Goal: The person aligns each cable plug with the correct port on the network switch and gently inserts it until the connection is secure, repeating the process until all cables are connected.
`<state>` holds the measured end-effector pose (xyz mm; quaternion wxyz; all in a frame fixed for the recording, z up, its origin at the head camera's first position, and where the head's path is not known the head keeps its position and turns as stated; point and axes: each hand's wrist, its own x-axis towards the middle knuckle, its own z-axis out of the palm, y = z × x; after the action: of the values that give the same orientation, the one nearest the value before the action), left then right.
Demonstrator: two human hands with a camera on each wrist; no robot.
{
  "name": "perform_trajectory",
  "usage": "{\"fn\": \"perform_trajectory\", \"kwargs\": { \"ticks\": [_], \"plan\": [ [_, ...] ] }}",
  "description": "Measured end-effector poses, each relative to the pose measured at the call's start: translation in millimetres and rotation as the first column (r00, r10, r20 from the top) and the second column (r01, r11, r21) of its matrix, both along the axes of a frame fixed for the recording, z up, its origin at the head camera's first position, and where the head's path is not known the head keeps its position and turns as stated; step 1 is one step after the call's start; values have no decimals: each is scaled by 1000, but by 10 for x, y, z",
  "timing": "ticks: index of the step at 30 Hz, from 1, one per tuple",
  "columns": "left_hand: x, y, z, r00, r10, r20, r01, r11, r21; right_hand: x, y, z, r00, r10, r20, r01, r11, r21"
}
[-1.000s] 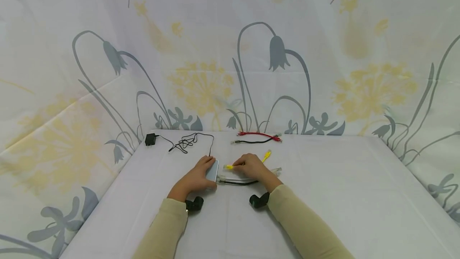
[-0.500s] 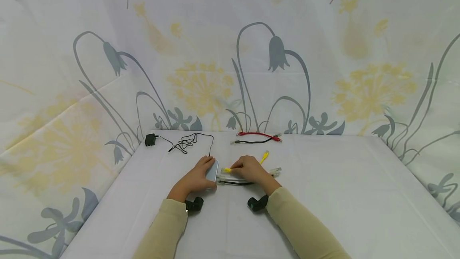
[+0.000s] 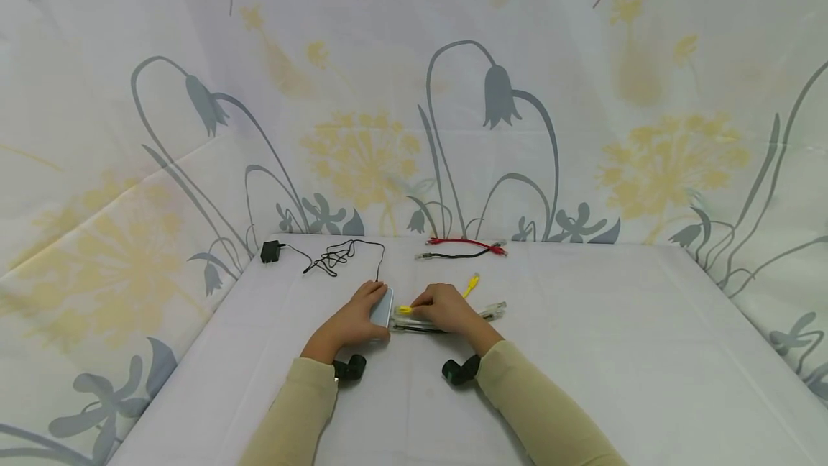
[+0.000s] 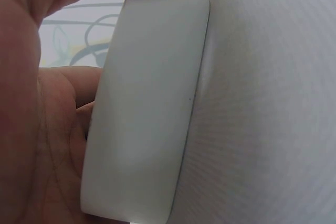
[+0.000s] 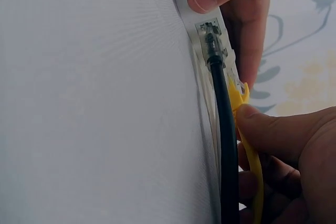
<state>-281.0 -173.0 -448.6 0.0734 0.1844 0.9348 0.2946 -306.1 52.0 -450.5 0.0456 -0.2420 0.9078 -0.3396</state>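
Note:
At the table's middle, my left hand [image 3: 349, 321] grips a small white network switch [image 3: 383, 308] by its two ends, thumb at the near end. The left wrist view shows its plain white side [image 4: 147, 103]. A black Ethernet cable [image 5: 224, 124] is plugged into a port on its right side, with a pale cable [image 3: 414, 322] running beside it. My right hand [image 3: 451, 309] pinches a yellow Ethernet cable [image 5: 251, 156] just behind its plug, thumb on the boot. That plug is at the port side; whether it sits in a port cannot be seen.
A black power adapter [image 3: 270, 251] lies at the back left, its tangled thin cord [image 3: 336, 256] running to the switch. Behind my hands lie a red cable [image 3: 462, 240] and a black cable [image 3: 456, 256]. Loose clear plugs [image 3: 497, 311] stick out right of my right hand.
My right hand has moved slightly left and nearer, bringing the yellow Ethernet cable's plug up to the switch. My left hand and the switch stay put.

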Motion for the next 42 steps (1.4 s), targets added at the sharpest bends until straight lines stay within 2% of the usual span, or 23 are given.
{"fn": "perform_trajectory", "kwargs": {
  "ticks": [12, 26, 42],
  "plan": [
    [9, 5, 1, 1000, 0, -4, 0, 1000, 5, -7, -26, -25, 999, 24, -28, -24, 1000, 19],
    [15, 21, 13, 1000, 27, 15, -27, 1000, 2, 6, -52, -25, 999, 35, -19, -35, 999, 19],
    [31, 27, 30, 1000, 23, 18, -23, 1000, 8, 21, -93, -10, 999, 40, -31, -39, 999, 27]
  ]
}}
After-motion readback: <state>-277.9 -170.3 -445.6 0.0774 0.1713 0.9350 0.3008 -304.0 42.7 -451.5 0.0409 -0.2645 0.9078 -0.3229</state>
